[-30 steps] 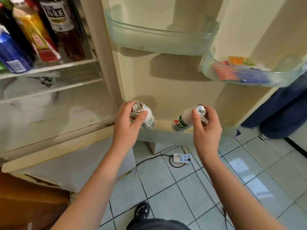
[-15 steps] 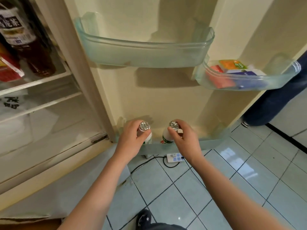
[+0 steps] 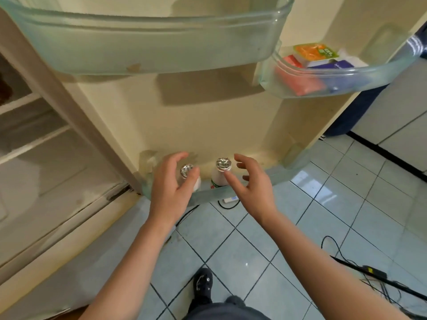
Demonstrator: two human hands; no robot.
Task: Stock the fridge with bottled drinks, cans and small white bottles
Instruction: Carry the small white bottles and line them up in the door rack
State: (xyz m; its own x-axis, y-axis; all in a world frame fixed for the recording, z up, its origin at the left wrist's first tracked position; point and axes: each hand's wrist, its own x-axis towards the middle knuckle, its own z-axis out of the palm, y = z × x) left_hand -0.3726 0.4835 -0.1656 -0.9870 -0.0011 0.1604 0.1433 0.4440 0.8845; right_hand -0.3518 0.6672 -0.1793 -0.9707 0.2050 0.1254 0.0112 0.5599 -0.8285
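Two small white bottles with silver foil caps stand upright side by side in the bottom door shelf [image 3: 272,174] of the open fridge. The left bottle [image 3: 187,172] is partly covered by my left hand [image 3: 172,184], whose fingers are spread around it without gripping. The right bottle [image 3: 220,173] has a green and red label. My right hand [image 3: 250,185] hovers just right of it, fingers apart, one fingertip close to the cap.
A large clear door bin [image 3: 147,42] hangs overhead, and a smaller bin [image 3: 346,77] at the right holds orange, red and purple packets. The fridge's inner shelves [image 3: 30,135] lie to the left. Cables and a power strip [image 3: 231,199] rest on the tiled floor.
Both bottles went down into the bottom door shelf and both hands let go of them, fingers opening. The view has moved closer and lower.
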